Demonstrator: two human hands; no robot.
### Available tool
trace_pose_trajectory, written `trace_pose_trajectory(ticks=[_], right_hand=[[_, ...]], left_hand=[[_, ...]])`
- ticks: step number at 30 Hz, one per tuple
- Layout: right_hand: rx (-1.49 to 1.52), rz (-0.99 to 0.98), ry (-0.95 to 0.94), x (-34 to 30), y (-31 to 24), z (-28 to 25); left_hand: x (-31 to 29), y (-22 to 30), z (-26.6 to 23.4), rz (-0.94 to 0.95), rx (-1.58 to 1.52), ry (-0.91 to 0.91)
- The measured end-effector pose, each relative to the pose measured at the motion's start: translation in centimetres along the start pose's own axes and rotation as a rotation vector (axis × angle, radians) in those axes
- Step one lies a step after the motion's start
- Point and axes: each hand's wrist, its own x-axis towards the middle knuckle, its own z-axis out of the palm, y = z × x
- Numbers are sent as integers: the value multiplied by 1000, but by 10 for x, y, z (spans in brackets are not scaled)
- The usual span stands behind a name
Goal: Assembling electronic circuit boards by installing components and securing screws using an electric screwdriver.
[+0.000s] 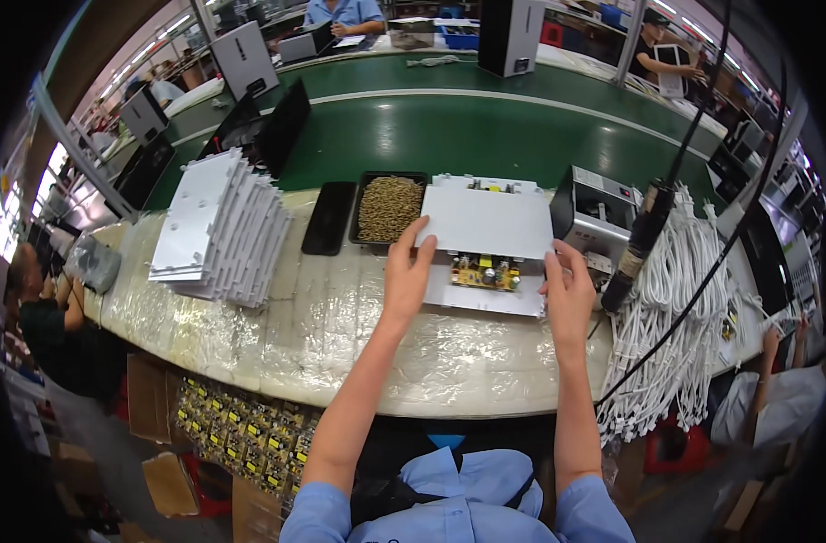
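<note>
Between my hands is a flat white panel (487, 219), held by its left and right edges. My left hand (407, 276) grips the left edge, thumb and fingers closed on it. At the lower right corner my right hand (569, 290) has its bent fingers against the panel. Underneath lies another white panel (449, 297), carrying a circuit board (484, 274) with yellow and silver parts. The upper panel covers part of what lies below, and more small yellow parts peek out past its far edge.
A tall stack of white panels (196, 217) stands left. Brass-coloured screws (392, 208) fill a black tray beside a dark flat slab (330, 219). Right are a silver machine (594, 213), a hanging electric screwdriver (644, 240) and bundled white cables (671, 308). A green conveyor (386, 131) runs behind.
</note>
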Motion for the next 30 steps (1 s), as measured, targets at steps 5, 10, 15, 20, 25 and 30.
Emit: trace_pose_trajectory(ticks=[5, 10, 15, 20, 25, 30], right_hand=[[54, 28, -20, 5, 8, -2], [-279, -172, -22, -1, 9, 2], [-381, -354, 83, -27, -2, 17], [-272, -534, 28, -68, -4, -9], [-238, -517, -165, -111, 28, -23], [-207, -425, -242, -125, 49, -23]], left_hand=[[0, 0, 7, -33, -267, -3], [-1, -2, 6, 12, -130, 18], [-9, -13, -5, 192, 64, 116], [-35, 40, -57, 510, 445, 261], [-44, 101, -167, 532, 915, 674], [-57, 82, -213, 359, 1111, 789]])
